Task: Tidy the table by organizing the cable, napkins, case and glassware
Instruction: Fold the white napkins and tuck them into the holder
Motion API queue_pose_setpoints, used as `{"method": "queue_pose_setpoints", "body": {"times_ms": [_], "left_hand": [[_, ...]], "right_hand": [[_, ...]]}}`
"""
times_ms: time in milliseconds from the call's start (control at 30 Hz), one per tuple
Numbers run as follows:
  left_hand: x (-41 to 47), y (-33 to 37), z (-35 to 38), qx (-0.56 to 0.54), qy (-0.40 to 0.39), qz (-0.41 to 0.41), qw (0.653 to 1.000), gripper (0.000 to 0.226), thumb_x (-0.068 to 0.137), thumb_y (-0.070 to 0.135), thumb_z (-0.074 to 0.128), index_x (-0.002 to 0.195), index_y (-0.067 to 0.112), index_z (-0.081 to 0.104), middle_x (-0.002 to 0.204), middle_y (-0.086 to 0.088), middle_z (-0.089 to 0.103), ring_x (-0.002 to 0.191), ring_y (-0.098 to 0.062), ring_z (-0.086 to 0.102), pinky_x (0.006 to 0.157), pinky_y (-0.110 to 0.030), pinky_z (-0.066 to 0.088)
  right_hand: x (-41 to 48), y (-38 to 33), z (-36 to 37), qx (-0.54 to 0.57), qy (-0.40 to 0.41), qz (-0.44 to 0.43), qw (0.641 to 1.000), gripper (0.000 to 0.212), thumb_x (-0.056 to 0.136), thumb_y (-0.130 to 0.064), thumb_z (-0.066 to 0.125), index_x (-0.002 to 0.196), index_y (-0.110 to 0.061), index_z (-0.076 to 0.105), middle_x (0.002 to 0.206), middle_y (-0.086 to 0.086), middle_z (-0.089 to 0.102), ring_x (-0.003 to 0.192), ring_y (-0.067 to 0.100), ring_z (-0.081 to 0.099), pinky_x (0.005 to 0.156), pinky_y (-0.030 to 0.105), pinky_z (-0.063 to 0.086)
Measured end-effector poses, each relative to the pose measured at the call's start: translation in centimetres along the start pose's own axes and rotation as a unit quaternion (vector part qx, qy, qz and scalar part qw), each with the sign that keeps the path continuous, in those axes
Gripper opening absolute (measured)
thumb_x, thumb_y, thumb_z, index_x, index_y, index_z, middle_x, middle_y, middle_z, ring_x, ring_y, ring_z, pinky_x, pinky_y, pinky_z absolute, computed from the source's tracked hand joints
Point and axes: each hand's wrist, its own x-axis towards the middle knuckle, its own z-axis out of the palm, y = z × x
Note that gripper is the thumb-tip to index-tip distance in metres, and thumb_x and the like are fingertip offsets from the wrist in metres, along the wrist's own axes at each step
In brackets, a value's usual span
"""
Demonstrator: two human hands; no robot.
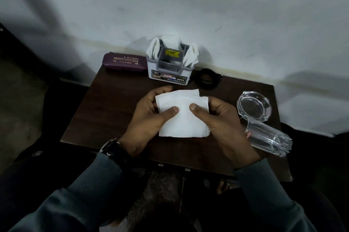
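Observation:
A folded white napkin [184, 118] is held over the middle of the dark wooden table [105, 111]. My left hand [149, 116] grips its left edge and my right hand [221, 118] grips its right edge, both thumbs pressed on top. At the back stands a white and grey napkin holder [170, 65] with several napkins stuck in it. A maroon glasses case [124, 62] lies left of the holder. A coiled black cable [208, 78] lies right of it. A clear glass ashtray [254, 106] sits at the right, and a clear drinking glass [268, 137] lies on its side below it.
A pale wall rises straight behind the table. The lying glass reaches the table's right front corner. Dark floor lies to the left, and my knees are under the near edge.

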Motion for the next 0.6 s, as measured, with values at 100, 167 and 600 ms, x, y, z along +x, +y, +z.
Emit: {"method": "queue_pose_setpoints", "body": {"times_ms": [100,167,600], "left_hand": [[-0.19,0.16,0.36,-0.003,-0.01,-0.003,1.0,0.057,0.082,0.005,0.082,0.133,0.016,0.061,0.126,-0.006,0.073,0.115,-0.023,0.071,0.093,-0.039,0.059],[-0.25,0.19,0.47,-0.009,-0.012,-0.004,1.0,0.055,0.082,0.008,0.082,0.132,0.017,0.062,0.125,-0.006,0.073,0.115,-0.024,0.071,0.093,-0.039,0.059],[-0.35,0.01,0.37,-0.012,-0.039,-0.012,0.999,0.05,0.083,0.013,0.084,0.129,0.02,0.065,0.122,-0.001,0.076,0.112,-0.021,0.073,0.083,-0.032,0.062]], "right_hand": [[0.04,0.18,0.1,-0.015,-0.005,-0.014,1.0,0.017,0.088,-0.015,0.079,0.105,-0.016,0.078,0.1,-0.002,0.081,0.095,0.016,0.077,0.077,0.028,0.061],[0.06,0.27,0.16,-0.006,-0.008,-0.008,1.0,0.015,0.088,-0.017,0.079,0.103,-0.016,0.079,0.099,-0.001,0.081,0.092,0.013,0.077,0.072,0.024,0.059],[0.06,-0.05,0.33,0.042,0.031,0.053,0.997,0.019,0.088,-0.022,0.079,0.106,-0.015,0.078,0.104,0.005,0.08,0.101,0.026,0.076,0.092,0.051,0.061]]}}
